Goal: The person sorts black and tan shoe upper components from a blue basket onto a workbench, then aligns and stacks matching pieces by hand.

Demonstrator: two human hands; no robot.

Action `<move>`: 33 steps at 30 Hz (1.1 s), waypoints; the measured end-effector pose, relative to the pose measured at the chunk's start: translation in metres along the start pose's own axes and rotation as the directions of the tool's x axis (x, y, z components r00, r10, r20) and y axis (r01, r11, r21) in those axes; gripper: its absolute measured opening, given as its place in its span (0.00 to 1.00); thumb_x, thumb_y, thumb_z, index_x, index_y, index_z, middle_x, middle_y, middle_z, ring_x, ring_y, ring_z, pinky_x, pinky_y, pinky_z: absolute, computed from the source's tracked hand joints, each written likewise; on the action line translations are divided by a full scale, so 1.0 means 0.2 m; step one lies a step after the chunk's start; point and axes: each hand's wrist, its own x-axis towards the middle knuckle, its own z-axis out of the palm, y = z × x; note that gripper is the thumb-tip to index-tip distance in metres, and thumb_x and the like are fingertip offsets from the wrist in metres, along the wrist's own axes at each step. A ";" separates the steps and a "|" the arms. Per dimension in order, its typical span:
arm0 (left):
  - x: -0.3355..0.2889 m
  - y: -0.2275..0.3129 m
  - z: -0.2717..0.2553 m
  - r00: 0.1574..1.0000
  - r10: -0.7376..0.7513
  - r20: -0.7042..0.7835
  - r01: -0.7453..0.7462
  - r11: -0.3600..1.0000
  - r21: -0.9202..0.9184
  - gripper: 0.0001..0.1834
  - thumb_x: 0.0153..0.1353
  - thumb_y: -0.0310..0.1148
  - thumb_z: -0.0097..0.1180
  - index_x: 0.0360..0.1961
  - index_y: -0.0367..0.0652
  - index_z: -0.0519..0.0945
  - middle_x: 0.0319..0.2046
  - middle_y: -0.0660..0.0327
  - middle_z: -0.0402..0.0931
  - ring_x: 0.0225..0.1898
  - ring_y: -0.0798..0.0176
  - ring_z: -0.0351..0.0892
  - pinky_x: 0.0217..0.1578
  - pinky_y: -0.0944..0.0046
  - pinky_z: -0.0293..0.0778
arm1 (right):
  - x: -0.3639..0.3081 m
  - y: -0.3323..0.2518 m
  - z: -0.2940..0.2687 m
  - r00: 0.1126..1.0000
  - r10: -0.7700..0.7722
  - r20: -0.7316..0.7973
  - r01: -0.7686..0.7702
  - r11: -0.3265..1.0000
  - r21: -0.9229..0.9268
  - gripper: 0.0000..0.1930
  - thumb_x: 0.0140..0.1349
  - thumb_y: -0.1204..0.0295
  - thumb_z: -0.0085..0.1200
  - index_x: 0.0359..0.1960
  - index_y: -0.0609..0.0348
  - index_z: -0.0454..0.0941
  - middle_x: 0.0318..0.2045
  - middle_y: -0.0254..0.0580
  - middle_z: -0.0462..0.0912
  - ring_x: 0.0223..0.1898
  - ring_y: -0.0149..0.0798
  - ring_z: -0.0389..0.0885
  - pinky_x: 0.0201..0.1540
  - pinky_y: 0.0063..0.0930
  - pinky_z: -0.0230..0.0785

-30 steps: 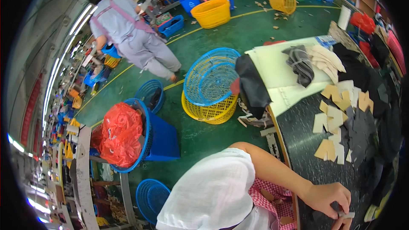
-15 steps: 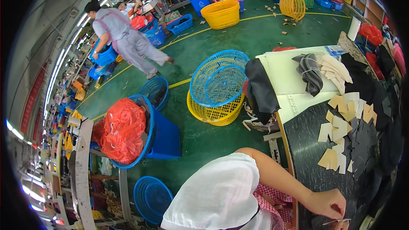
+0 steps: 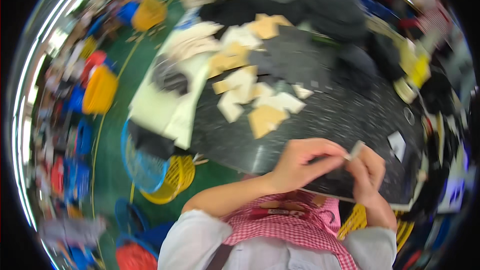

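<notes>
Over the near edge of a black speckled worktop (image 3: 225, 142), my two hands meet. My left hand (image 3: 302, 164) pinches the near end of a small pale strip-like piece (image 3: 357, 150), thumb and finger together at its edge. My right hand (image 3: 369, 172) has its fingers closed round the other side of that piece. Motion blur hides the piece's exact shape. Left of the hands lie several flat beige and white cut pieces (image 3: 268, 119), overlapping. Dark grey cut pieces (image 3: 300, 55) are spread behind them. A lone white piece (image 3: 397, 146) rests to the right of my right hand.
A pale green sheet (image 3: 176, 115) covers the worktop's left part, bearing a dark grey bundle (image 3: 171, 76) and cream pieces (image 3: 195, 40). Black material (image 3: 335, 12) is heaped at the back. Blue (image 3: 145, 162) and yellow baskets (image 3: 177, 177) stand on the floor at left.
The view has swung right, so the worktop now fills the middle. Both hands now show in full, closed on a small pale piece; before, only one hand showed clearly, at the lower right.
</notes>
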 end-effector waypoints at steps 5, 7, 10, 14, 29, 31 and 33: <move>0.04 -0.04 0.02 0.999 -0.037 0.013 0.039 0.975 -0.219 0.10 0.58 0.19 0.53 0.42 0.30 0.78 0.41 0.51 0.77 0.44 0.64 0.78 0.45 0.67 0.75 | -0.04 0.06 0.00 0.992 -0.095 -0.078 0.095 0.995 -0.004 0.04 0.49 0.83 0.53 0.21 0.62 0.72 0.17 0.39 0.70 0.16 0.34 0.70 0.19 0.26 0.61; 0.05 -0.02 0.05 0.999 0.021 0.041 -0.020 0.999 -0.035 0.10 0.58 0.20 0.53 0.42 0.30 0.78 0.41 0.51 0.77 0.44 0.64 0.78 0.45 0.66 0.75 | -0.05 0.08 0.00 0.989 -0.098 -0.107 0.095 0.995 -0.030 0.04 0.47 0.83 0.53 0.20 0.62 0.71 0.17 0.39 0.71 0.16 0.33 0.71 0.18 0.26 0.62; 0.04 -0.03 0.02 0.987 0.136 0.090 -0.159 0.924 0.348 0.09 0.59 0.22 0.53 0.40 0.30 0.77 0.39 0.52 0.78 0.42 0.65 0.79 0.43 0.64 0.76 | -0.06 0.07 0.01 0.988 -0.140 -0.066 0.129 0.981 -0.142 0.05 0.43 0.82 0.55 0.19 0.60 0.71 0.19 0.39 0.73 0.16 0.33 0.72 0.18 0.25 0.64; 0.08 -0.06 -0.07 0.943 -0.180 -0.280 0.088 0.946 -0.311 0.04 0.60 0.24 0.54 0.35 0.34 0.78 0.32 0.58 0.80 0.32 0.69 0.80 0.35 0.67 0.77 | -0.12 0.08 0.00 0.965 -0.237 -0.114 0.232 0.971 -0.054 0.07 0.42 0.80 0.57 0.17 0.57 0.70 0.21 0.35 0.77 0.17 0.34 0.74 0.20 0.24 0.67; -0.04 -0.06 0.06 0.979 0.163 -0.124 -0.106 0.922 0.373 0.07 0.59 0.21 0.54 0.39 0.32 0.77 0.33 0.52 0.80 0.30 0.62 0.82 0.34 0.67 0.77 | -0.09 0.08 0.07 0.918 -0.340 -0.202 0.246 0.891 -0.382 0.12 0.45 0.77 0.64 0.34 0.64 0.80 0.26 0.41 0.78 0.22 0.37 0.77 0.21 0.25 0.67; -0.03 -0.03 0.05 0.975 0.220 -0.033 -0.172 0.839 0.517 0.06 0.59 0.20 0.53 0.38 0.32 0.77 0.32 0.53 0.80 0.32 0.63 0.82 0.33 0.68 0.76 | -0.08 0.09 0.06 0.922 -0.335 -0.193 0.246 0.894 -0.373 0.12 0.45 0.77 0.65 0.34 0.64 0.81 0.25 0.40 0.77 0.22 0.36 0.76 0.21 0.24 0.67; -0.02 -0.02 0.03 0.962 0.267 0.060 -0.242 0.728 0.642 0.06 0.59 0.19 0.52 0.38 0.32 0.77 0.32 0.53 0.79 0.33 0.64 0.81 0.32 0.69 0.75 | -0.08 0.08 0.04 0.973 -0.187 -0.136 0.161 0.969 -0.187 0.10 0.44 0.80 0.64 0.31 0.62 0.81 0.24 0.38 0.76 0.22 0.33 0.76 0.20 0.22 0.66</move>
